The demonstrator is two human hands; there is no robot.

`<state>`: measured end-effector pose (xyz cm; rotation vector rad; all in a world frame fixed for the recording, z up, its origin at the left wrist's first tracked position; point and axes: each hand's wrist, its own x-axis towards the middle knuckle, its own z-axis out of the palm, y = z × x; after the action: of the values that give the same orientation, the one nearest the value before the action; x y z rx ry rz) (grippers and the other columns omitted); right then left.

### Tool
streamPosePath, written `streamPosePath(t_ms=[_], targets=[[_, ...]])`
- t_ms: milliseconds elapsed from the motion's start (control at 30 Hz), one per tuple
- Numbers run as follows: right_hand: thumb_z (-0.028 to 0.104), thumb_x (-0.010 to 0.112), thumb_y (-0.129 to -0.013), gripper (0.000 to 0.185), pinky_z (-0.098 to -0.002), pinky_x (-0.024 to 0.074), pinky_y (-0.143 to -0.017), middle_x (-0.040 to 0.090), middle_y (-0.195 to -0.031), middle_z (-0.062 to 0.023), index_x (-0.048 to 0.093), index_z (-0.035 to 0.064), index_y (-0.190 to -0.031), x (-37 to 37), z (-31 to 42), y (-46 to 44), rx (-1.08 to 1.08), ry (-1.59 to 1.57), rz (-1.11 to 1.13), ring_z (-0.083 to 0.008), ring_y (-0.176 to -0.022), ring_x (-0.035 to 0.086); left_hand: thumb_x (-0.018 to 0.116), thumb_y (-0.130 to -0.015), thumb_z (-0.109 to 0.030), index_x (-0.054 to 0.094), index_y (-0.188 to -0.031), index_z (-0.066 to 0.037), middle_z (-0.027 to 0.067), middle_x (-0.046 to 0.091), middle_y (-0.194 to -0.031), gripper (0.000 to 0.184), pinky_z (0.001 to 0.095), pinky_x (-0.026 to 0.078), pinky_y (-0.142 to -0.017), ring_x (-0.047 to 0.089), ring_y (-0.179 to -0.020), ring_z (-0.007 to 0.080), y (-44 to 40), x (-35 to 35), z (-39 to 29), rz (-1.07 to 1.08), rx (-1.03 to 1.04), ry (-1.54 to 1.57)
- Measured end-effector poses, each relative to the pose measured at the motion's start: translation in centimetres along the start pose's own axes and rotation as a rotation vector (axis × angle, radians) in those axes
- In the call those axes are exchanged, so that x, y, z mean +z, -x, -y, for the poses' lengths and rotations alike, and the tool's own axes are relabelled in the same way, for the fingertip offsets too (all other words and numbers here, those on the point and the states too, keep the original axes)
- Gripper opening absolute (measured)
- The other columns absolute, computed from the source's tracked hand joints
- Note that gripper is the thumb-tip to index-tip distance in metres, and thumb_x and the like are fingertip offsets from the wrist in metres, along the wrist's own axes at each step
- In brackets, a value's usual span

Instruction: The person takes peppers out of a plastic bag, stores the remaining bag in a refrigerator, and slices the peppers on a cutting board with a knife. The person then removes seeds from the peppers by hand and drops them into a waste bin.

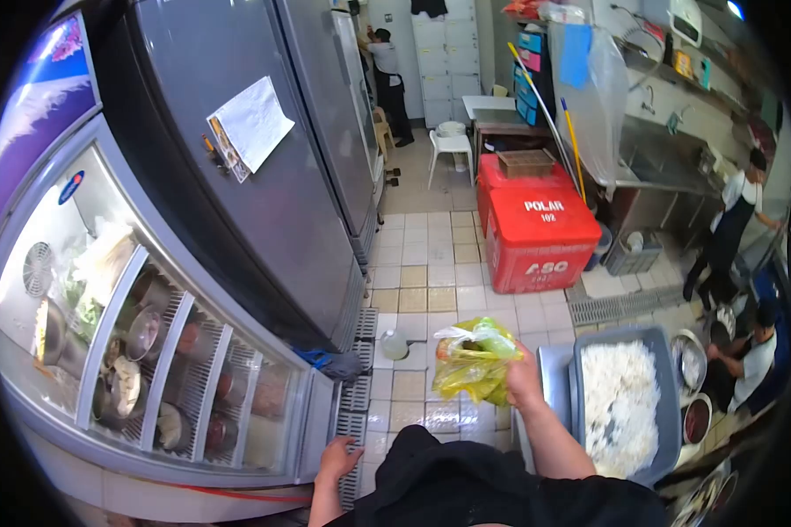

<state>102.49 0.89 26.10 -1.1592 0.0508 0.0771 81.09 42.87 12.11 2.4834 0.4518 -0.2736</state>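
The right arm reaches forward from the black sleeve (602,501) at the lower right, its bare forearm slanting up and inward, past the near left side of the grey tub (671,395). At its end the right hand (524,378) grips the yellow bag (476,364) by its right side, fingers closed on the plastic; the fingertips are hidden, so how they press cannot be told. The bag is in front of the body, to the right of centre, with the tiled floor (439,255) behind it in view; its contents are too blurred to name. The left arm is low and nearer the body, its forearm rising from the bottom edge. The left hand (338,458) is just beside the lower corner of the fridge (321,422), over the drain grate (358,400), with its fingers loosely bent, slightly apart and pointing inward, nothing visible in them. Whether it touches the fridge cannot be told. The hands are well apart, the right farther forward.
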Motion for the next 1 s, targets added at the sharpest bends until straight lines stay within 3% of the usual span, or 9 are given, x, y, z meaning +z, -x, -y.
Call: streamPosePath(t_ms=[233,300,433,533,600,733,800,933,1000], targets=[[0.009,0.060,-0.106,0.028,-0.0357,0.0604,-0.092,0.075,-0.120,-0.0109,0.070,-0.0006,-0.131,0.2,1.9,-14.9,-0.021,-0.020,0.019,-0.0208,-0.105,0.074,0.083,-0.090,-0.041,0.077,-0.125,-0.007,0.0193,0.073,-0.132,0.049,0.0472,0.053,-0.110,0.066,-0.128,0.0385,-14.2,2.3,-2.4,0.073,-0.059,0.000],[0.010,0.061,-0.106,0.028,-0.0356,0.0605,-0.092,0.075,-0.120,-0.0111,0.070,-0.0005,-0.131,-1.2,2.0,-19.1,0.004,0.027,-0.061,-0.0207,-0.104,0.074,0.083,-0.089,-0.040,0.074,-0.131,-0.008,0.0198,0.073,-0.132,0.054,0.0461,0.054,-0.107,0.069,-0.124,0.0378,-21.3,1.3,-4.2,0.001,0.087,0.023],[0.010,0.061,-0.108,0.030,-0.0340,0.0592,-0.089,0.075,-0.118,-0.0106,0.071,-0.0011,-0.133,-0.6,5.7,-25.8,-0.036,-0.019,-0.200,-0.0180,-0.103,0.072,0.085,-0.090,-0.037,0.066,-0.139,-0.005,0.0187,0.072,-0.133,0.062,0.0431,0.058,-0.100,0.075,-0.109,0.0328,-36.7,-4.7,-15.1,0.035,0.172,0.237],[0.014,0.062,-0.108,0.030,-0.0341,0.0590,-0.090,0.075,-0.119,-0.0102,0.072,-0.0006,-0.132,-4.3,6.4,-31.1,-0.093,0.038,-0.304,-0.0175,-0.103,0.072,0.086,-0.091,-0.036,0.059,-0.147,-0.004,0.0176,0.072,-0.134,0.070,0.0443,0.058,-0.100,0.074,-0.111,0.0328,-46.8,-9.3,-27.8,0.110,0.361,0.318],[0.016,0.062,-0.108,0.029,-0.0339,0.0583,-0.090,0.075,-0.117,-0.0088,0.073,-0.0006,-0.129,-5.4,8.2,-34.6,-0.140,0.036,-0.399,-0.0166,-0.102,0.072,0.086,-0.091,-0.036,0.049,-0.156,-0.005,0.0184,0.067,-0.142,0.082,0.0451,0.056,-0.104,0.071,-0.119,0.0345,-51.8,-10.6,-36.2,0.175,0.633,0.344],[0.016,0.064,-0.107,0.028,-0.0328,0.0572,-0.088,0.076,-0.115,-0.0078,0.074,-0.0008,-0.126,-8.5,9.7,-40.4,-0.228,0.140,-0.511,-0.0153,-0.101,0.071,0.090,-0.085,-0.040,0.033,-0.167,-0.008,0.0255,0.039,-0.167,0.105,0.0466,0.038,-0.125,0.043,-0.154,0.0385,-56.8,-11.3,-52.3,0.419,1.067,0.326],[0.014,0.065,-0.105,0.026,-0.0325,0.0570,-0.088,0.076,-0.113,-0.0076,0.075,-0.0006,-0.124,-8.0,11.5,-43.0,-0.212,0.164,-0.521,-0.0148,-0.100,0.070,0.092,-0.080,-0.048,0.022,-0.172,-0.010,0.0273,0.026,-0.173,0.122,0.0518,0.028,-0.130,0.029,-0.161,0.0428,-59.2,-9.4,-58.1,0.381,1.302,0.259],[0.010,0.067,-0.100,0.023,-0.0314,0.0559,-0.086,0.077,-0.111,-0.0081,0.078,-0.0004,-0.117,-11.1,10.4,-52.9,-0.175,0.424,-0.475,-0.0147,-0.099,0.070,0.091,-0.079,-0.055,0.020,-0.171,-0.009,0.0268,0.025,-0.173,0.125,0.0573,0.022,-0.131,0.025,-0.161,0.0459,-65.3,-5.6,-66.0,0.300,1.377,0.148],[0.007,0.065,-0.098,0.023,-0.0309,0.0553,-0.083,0.077,-0.105,-0.0067,0.078,-0.0004,-0.115,-9.7,10.2,-59.0,-0.276,0.464,-0.367,-0.0151,-0.094,0.069,0.093,-0.076,-0.055,0.019,-0.173,-0.012,0.0267,0.022,-0.174,0.129,0.0612,0.020,-0.130,0.025,-0.160,0.0485,-69.5,-4.0,-68.4,0.277,1.411,0.081]])
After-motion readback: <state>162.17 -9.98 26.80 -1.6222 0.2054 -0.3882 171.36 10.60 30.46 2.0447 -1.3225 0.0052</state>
